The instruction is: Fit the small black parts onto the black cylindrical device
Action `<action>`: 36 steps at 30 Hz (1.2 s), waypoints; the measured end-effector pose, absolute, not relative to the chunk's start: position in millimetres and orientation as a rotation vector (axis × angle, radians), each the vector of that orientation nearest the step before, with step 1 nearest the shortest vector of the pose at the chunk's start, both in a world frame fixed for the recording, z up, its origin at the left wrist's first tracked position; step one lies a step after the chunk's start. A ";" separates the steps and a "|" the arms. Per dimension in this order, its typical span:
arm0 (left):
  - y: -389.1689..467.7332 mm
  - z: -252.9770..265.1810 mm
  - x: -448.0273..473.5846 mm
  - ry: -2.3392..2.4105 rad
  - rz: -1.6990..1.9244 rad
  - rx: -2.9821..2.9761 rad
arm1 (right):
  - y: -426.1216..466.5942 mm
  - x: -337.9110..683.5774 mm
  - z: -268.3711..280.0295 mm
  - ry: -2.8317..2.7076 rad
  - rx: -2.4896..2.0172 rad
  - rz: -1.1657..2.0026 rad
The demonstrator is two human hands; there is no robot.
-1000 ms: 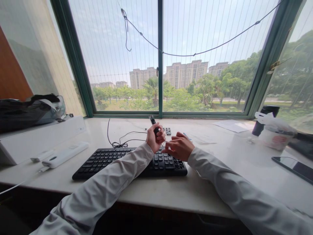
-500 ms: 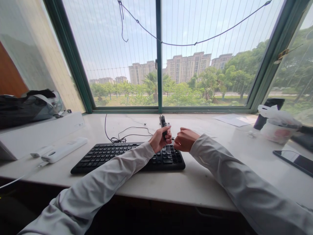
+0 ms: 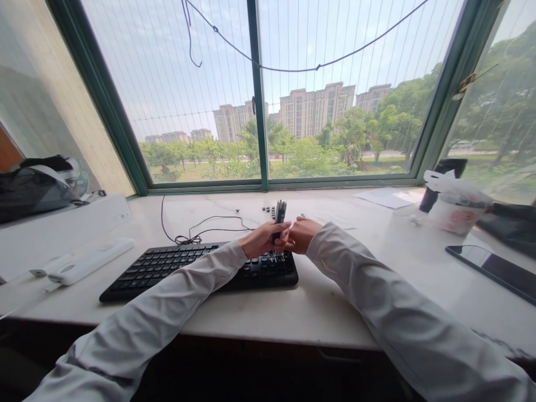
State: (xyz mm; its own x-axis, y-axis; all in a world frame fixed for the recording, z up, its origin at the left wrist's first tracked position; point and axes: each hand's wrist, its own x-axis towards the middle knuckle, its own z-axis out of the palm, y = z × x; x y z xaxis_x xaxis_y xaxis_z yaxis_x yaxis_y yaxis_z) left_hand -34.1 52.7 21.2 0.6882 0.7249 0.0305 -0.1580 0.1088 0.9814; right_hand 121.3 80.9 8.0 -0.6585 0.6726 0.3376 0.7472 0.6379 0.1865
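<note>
My left hand (image 3: 263, 239) is closed around a narrow black tool (image 3: 280, 215), held upright with its top end showing. What kind of tool it is I cannot make out. Right beside it, my right hand (image 3: 302, 234) is curled with its fingertips close to the tool's lower part. A small bluish tip (image 3: 304, 215) shows above that hand; whatever the fingers hold is mostly hidden. Below both hands lies a black keyboard (image 3: 154, 271), its right-hand keys partly covered by my hands. Several small dark keycaps (image 3: 268, 209) rest on the white surface behind the tool.
A black cable (image 3: 188, 240) loops behind the keyboard. White power strip-like devices (image 3: 92, 261) and a long white box (image 3: 113, 215) with a dark bag (image 3: 37, 187) stand left. At right are a phone (image 3: 492, 268), a bagged tub (image 3: 456, 209) and paper (image 3: 389, 197). A window lies beyond.
My right hand has come closer to the left, now next to the black tool's lower part. The whole view has shifted, so the keyboard and desk things appear further left.
</note>
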 end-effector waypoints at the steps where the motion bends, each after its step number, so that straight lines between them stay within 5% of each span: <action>1: 53.1 21.1 -34.1 0.543 0.683 1.321 | 80.3 121.6 8.5 -2.661 -1.153 -0.430; 14: 54.4 15.3 -31.4 0.448 0.669 1.398 | 90.3 140.8 12.4 -2.589 -1.249 -0.574; 36: 65.5 12.2 -30.8 0.480 0.694 1.399 | 90.7 141.9 -4.7 -2.507 -1.098 -0.366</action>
